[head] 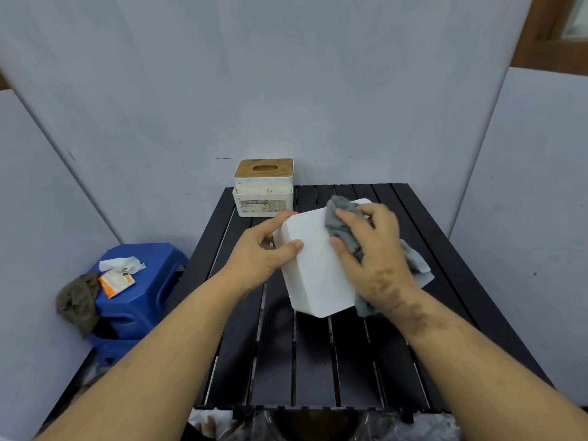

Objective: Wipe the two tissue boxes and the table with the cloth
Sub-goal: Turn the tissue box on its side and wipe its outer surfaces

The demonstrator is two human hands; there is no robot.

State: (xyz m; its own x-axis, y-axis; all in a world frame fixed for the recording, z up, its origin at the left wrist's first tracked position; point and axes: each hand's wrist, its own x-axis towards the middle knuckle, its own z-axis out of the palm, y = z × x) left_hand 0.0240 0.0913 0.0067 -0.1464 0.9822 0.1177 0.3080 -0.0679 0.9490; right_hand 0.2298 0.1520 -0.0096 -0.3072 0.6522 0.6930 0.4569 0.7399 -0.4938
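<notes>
The plain white tissue box (315,265) is tilted up off the dark slatted surface (318,361), one broad face turned toward the person. The left hand (264,249) grips its left edge, thumb on the face and fingers curled behind. The right hand (369,249) presses a grey cloth (342,224) against the upper right of that face, fingers bent round the bunched fabric, the rest of the cloth trailing off behind the wrist.

The second tissue box (263,189), cream with a wooden slotted lid, stands upright at the far left corner of the surface, just beyond the left hand's fingers.

To the left, a blue plastic stool (143,300) carries an orange packet (116,281), a white wipe (122,264) and a brownish rag (78,300).

The risk looks like this: the left hand holds one edge only, so a hard stroke from the cloth could twist the box loose, or swing it into the box behind.
</notes>
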